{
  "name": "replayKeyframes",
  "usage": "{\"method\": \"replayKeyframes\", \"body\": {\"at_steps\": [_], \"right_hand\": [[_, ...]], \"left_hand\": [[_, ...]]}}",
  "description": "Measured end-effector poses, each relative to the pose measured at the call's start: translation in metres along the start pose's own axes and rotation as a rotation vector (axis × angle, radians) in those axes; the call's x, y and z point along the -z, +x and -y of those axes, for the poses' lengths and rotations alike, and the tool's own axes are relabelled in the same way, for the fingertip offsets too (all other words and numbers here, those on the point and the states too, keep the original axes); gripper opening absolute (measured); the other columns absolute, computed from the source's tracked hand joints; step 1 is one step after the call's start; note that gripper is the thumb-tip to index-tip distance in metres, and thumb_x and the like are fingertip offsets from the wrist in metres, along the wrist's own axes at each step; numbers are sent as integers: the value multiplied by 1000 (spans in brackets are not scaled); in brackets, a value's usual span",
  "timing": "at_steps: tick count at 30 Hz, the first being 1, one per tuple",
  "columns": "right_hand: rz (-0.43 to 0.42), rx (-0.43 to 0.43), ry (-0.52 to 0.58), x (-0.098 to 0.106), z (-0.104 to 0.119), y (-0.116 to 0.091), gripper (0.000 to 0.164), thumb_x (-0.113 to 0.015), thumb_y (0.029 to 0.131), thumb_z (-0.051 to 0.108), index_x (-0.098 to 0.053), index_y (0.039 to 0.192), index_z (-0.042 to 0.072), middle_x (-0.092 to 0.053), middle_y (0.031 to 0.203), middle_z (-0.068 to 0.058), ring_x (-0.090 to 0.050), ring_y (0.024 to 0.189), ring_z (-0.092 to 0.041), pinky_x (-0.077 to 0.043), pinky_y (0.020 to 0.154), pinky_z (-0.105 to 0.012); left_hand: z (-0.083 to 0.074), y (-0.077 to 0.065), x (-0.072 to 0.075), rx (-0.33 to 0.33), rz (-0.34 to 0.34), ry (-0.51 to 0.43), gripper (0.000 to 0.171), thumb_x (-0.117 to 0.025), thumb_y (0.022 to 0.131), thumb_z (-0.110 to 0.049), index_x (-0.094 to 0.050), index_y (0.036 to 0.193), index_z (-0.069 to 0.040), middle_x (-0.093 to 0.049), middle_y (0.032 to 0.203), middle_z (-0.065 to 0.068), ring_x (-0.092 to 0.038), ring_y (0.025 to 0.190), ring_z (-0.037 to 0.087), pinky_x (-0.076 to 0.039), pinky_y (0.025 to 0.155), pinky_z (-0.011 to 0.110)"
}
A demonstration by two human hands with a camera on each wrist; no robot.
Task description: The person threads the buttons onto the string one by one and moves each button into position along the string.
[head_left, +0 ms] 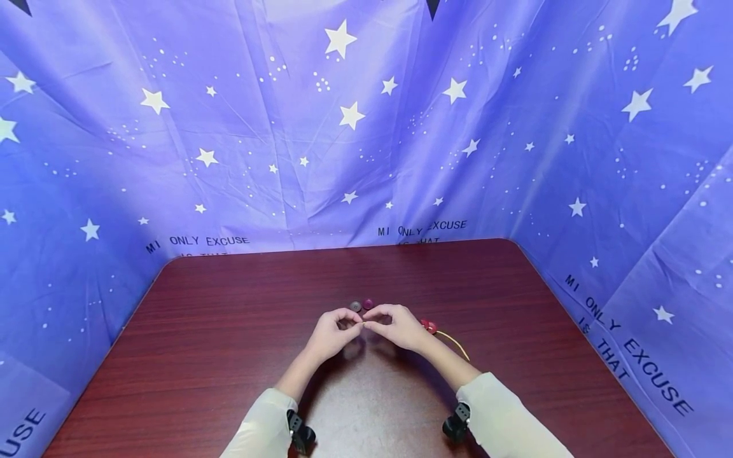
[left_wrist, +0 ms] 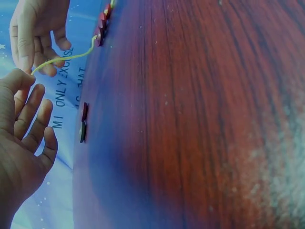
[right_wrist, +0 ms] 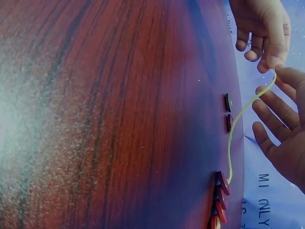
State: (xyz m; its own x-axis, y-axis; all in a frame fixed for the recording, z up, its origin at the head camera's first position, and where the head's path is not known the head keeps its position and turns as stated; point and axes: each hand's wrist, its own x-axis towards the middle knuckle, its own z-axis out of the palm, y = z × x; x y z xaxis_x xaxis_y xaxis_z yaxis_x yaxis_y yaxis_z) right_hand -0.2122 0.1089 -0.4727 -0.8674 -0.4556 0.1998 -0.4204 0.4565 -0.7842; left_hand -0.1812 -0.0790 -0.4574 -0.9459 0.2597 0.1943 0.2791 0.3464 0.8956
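My left hand (head_left: 331, 334) and right hand (head_left: 399, 327) meet fingertip to fingertip above the table, thumbs and forefingers pinching the end of a yellow cord (left_wrist: 66, 58). From there the cord (right_wrist: 238, 117) runs down to a row of red buttons (right_wrist: 221, 202) threaded on it. In the head view these red buttons (head_left: 429, 326) lie beyond my right wrist, partly hidden by it, and the cord's other end trails to the right. Just past my fingertips, a grey button (head_left: 356, 306) and a magenta button (head_left: 368, 304) lie side by side on the table.
The dark red wooden table (head_left: 217, 331) has a shiny patch near its front. A blue-purple curtain (head_left: 298, 127) with white stars and lettering hangs close round its back and sides. A small black camera (head_left: 456, 422) is strapped by each light sleeve cuff.
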Motion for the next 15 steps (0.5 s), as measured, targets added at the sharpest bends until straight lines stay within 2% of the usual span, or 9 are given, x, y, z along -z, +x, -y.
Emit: {"method": "replayKeyframes", "body": {"at_steps": [9,15], "right_hand": [[11,-5,-39,-1,-4,-1,12,-67,86,25,-72,93,17,-72,90,4,-60,81,-3,-49,71,-19],[24,-12,-23,-1,-4,-2,12,-67,86,23,-72,91,14,-71,88,2,-58,78,-2,-48,70,-19]], "left_hand": [[0,-1,-1,-1,4,9,5,-64,82,1,-65,86,4,-66,76,19,-55,66,13,-43,59,15],[5,-1,-2,-15,22,11,5,-64,82,1,-65,85,4,-66,77,19,-56,66,14,-44,60,15]]}}
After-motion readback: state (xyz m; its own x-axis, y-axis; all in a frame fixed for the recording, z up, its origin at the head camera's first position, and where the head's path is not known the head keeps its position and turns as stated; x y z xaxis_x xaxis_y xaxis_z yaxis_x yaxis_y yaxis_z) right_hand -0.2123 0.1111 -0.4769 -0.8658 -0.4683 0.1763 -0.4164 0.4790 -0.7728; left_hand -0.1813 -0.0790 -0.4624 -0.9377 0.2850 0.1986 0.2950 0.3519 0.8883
